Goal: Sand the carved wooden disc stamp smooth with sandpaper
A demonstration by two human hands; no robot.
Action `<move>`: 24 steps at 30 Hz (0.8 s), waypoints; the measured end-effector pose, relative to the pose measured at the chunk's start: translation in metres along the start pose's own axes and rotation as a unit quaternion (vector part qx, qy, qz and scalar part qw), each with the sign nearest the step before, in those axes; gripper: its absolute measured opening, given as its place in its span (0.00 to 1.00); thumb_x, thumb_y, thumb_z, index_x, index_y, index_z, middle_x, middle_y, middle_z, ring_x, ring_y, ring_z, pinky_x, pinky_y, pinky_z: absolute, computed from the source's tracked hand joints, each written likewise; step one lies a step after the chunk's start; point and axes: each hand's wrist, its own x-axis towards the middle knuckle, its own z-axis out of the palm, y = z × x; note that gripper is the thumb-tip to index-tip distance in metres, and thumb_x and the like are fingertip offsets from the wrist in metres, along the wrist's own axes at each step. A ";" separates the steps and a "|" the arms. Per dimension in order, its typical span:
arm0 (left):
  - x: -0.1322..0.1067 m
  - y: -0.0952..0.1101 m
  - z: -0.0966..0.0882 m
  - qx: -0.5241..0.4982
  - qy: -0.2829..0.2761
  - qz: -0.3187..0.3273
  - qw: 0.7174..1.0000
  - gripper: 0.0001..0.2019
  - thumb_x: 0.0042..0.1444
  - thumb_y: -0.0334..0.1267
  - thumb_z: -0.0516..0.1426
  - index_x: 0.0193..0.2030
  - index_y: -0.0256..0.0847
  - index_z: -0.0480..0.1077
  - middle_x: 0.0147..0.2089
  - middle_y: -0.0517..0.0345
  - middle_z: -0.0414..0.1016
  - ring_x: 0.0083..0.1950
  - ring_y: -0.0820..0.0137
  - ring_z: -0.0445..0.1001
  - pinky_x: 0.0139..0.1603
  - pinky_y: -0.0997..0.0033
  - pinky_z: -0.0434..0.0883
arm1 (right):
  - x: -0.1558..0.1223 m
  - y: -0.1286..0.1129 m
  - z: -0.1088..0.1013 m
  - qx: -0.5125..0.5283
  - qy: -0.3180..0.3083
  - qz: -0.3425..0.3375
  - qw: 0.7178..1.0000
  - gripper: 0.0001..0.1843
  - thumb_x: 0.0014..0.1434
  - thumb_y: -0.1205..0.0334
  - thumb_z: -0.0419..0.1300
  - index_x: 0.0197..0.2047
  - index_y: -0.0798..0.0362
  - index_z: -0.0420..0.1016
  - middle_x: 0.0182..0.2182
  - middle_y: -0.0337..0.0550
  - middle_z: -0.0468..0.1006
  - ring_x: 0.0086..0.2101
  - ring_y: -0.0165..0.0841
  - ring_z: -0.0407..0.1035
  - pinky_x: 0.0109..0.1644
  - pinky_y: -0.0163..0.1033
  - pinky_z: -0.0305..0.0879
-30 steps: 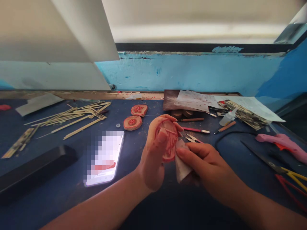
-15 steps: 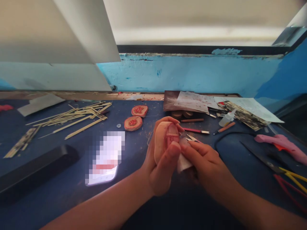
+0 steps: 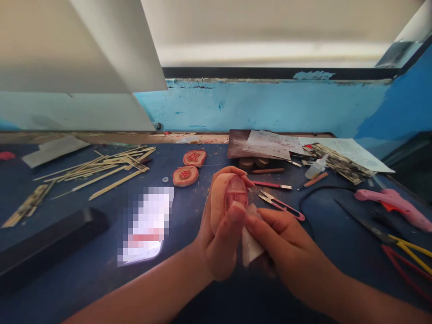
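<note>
My left hand (image 3: pixel 222 238) is closed round a pale, rounded carved piece (image 3: pixel 219 198) with a red-stained design on its face, thumb pressed over the lower part. Pinched in my right hand (image 3: pixel 281 238) is a crumpled white tissue (image 3: pixel 251 247), its upper edge close against the carved piece; whether they touch is hidden by the fingers. Behind the hands lie a pair of pink-handled thread snips (image 3: pixel 283 207) and a red-handled blade tool (image 3: pixel 272 185). Two similar round pieces with red designs, one with a star (image 3: pixel 194 157) and one with a flower (image 3: pixel 185 176), rest farther back.
Left of my hands lies a lit phone (image 3: pixel 148 229), its screen blurred out, near a dark long block (image 3: pixel 60 238). Thin wooden sticks (image 3: pixel 101 168) are scattered behind. To the right are a small bottle (image 3: pixel 316 167), a pink glue gun (image 3: pixel 391 202) and scissors (image 3: pixel 381 231).
Both hands have shifted slightly left and down with the carved piece and tissue. More of the thread snips now shows behind the right hand. The view has tilted a little.
</note>
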 end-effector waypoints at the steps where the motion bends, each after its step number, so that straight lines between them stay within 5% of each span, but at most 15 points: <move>1: 0.000 0.000 0.000 -0.009 -0.002 -0.007 1.000 0.17 0.67 0.52 0.50 0.56 0.48 0.69 0.53 0.52 0.69 0.52 0.61 0.70 0.54 0.56 0.68 | 0.000 0.000 0.000 0.000 0.016 -0.012 1.000 0.25 0.70 0.41 0.58 0.30 0.53 0.69 0.20 0.32 0.63 0.20 0.24 0.55 0.21 0.30 0.50; 4: 0.000 0.002 0.001 -0.015 -0.015 -0.016 1.000 0.18 0.67 0.53 0.49 0.56 0.48 0.68 0.54 0.52 0.68 0.52 0.61 0.70 0.54 0.56 0.68 | 0.000 0.001 0.002 0.013 0.043 -0.011 0.999 0.25 0.69 0.40 0.59 0.31 0.52 0.68 0.20 0.30 0.62 0.19 0.23 0.54 0.21 0.30 0.49; 7: 0.000 0.003 0.001 -0.009 -0.009 -0.017 1.000 0.19 0.68 0.54 0.48 0.56 0.49 0.69 0.54 0.53 0.68 0.53 0.61 0.69 0.55 0.55 0.67 | 0.000 0.001 0.002 0.006 -0.002 0.008 1.000 0.26 0.70 0.39 0.57 0.30 0.52 0.68 0.19 0.31 0.63 0.19 0.24 0.55 0.21 0.31 0.50; 11: 0.000 0.004 0.001 -0.012 -0.008 -0.024 1.000 0.19 0.68 0.52 0.49 0.58 0.48 0.68 0.54 0.52 0.69 0.52 0.60 0.70 0.55 0.55 0.68 | -0.001 0.000 0.000 -0.021 0.041 -0.020 0.999 0.26 0.70 0.40 0.57 0.30 0.52 0.68 0.19 0.31 0.63 0.20 0.24 0.55 0.21 0.30 0.50; 21: 0.001 0.009 0.001 -0.037 0.002 -0.051 0.998 0.17 0.67 0.54 0.50 0.53 0.50 0.71 0.52 0.53 0.69 0.52 0.60 0.70 0.56 0.55 0.68 | -0.002 -0.004 -0.003 -0.076 -0.010 -0.060 0.995 0.24 0.73 0.44 0.55 0.31 0.53 0.70 0.22 0.31 0.61 0.22 0.23 0.53 0.22 0.30 0.50; 24: 0.002 0.010 0.001 -0.034 0.004 -0.047 0.998 0.17 0.67 0.53 0.49 0.54 0.50 0.70 0.52 0.53 0.69 0.51 0.61 0.70 0.55 0.56 0.68 | 0.000 -0.005 -0.003 -0.088 0.024 -0.081 0.993 0.23 0.73 0.46 0.56 0.32 0.54 0.72 0.24 0.33 0.64 0.23 0.23 0.55 0.24 0.30 0.53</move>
